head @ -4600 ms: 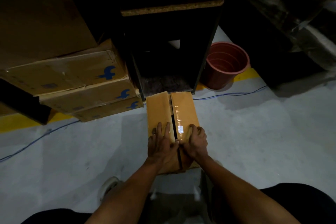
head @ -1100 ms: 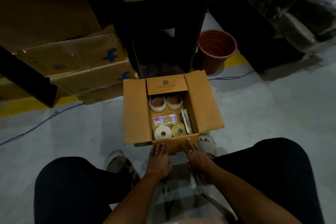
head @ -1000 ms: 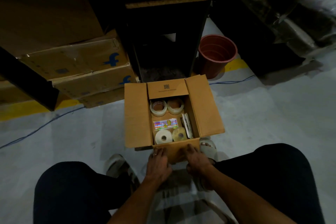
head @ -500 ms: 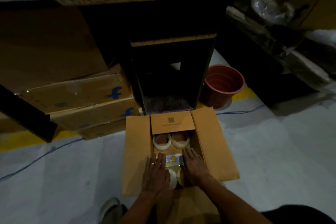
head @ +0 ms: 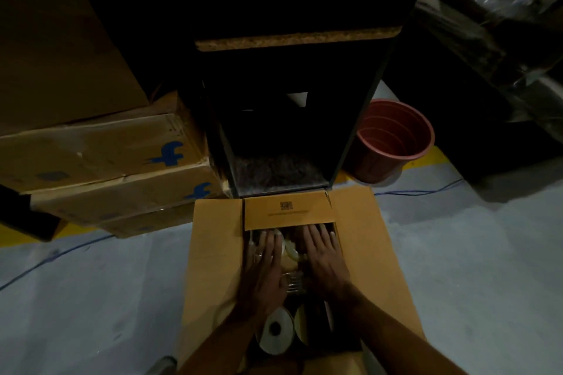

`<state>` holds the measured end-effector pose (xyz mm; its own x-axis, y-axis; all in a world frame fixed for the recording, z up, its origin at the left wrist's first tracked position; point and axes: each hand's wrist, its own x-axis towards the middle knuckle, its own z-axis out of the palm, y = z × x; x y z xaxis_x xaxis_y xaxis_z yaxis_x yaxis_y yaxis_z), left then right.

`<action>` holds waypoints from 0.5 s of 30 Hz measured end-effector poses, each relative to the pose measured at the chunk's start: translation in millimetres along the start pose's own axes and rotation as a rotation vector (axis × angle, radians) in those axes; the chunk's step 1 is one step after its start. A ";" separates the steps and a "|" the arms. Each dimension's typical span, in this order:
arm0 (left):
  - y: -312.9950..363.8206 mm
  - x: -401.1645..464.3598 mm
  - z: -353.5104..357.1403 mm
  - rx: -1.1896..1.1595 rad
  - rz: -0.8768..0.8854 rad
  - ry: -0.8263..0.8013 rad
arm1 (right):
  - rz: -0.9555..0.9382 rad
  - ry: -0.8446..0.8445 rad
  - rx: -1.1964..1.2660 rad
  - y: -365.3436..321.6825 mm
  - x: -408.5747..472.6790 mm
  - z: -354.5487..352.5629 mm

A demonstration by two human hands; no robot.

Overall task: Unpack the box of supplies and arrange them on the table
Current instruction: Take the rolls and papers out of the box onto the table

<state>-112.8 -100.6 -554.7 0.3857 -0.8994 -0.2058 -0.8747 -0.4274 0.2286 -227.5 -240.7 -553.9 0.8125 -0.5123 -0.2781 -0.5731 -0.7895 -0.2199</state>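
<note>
An open brown cardboard box (head: 213,253) stands on the grey floor in front of me with its flaps folded out. Both of my hands are inside it at the far end. My left hand (head: 265,265) lies flat, fingers spread, over a clear tape roll. My right hand (head: 323,256) lies the same way over the roll beside it. A sliver of tape roll (head: 289,248) shows between the hands. Nearer to me in the box are a white paper roll (head: 275,329) and a pale roll (head: 300,324), partly hidden by my forearms.
A dark shelf unit (head: 289,131) stands just behind the box. Stacked cardboard boxes (head: 106,155) are at the left, a terracotta pot (head: 393,140) at the right. A blue cable (head: 420,192) runs across the floor. Wrapped goods fill the upper right.
The box was closed, then opened. My hands have moved from the near edge into the box and forward onto the tape rolls at its far end. The view has tilted down.
</note>
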 end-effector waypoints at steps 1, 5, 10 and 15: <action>-1.8 6.6 -3.5 0.000 -0.003 0.011 | -0.011 0.026 -0.008 1.3 4.8 -4.1; -13.6 40.2 -26.8 0.025 -0.045 0.076 | -0.051 0.204 -0.027 9.1 32.5 -23.7; -41.6 77.4 -45.8 0.087 -0.096 0.072 | 0.010 0.118 -0.097 19.5 69.6 -42.1; -58.3 91.2 -49.8 0.102 -0.051 -0.092 | 0.037 -0.073 -0.173 26.8 91.2 -42.2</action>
<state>-12.0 -162.3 -539.4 0.4061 -0.8624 -0.3023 -0.8818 -0.4566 0.1183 -164.2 -322.9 -545.7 0.7777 -0.5214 -0.3512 -0.5704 -0.8201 -0.0459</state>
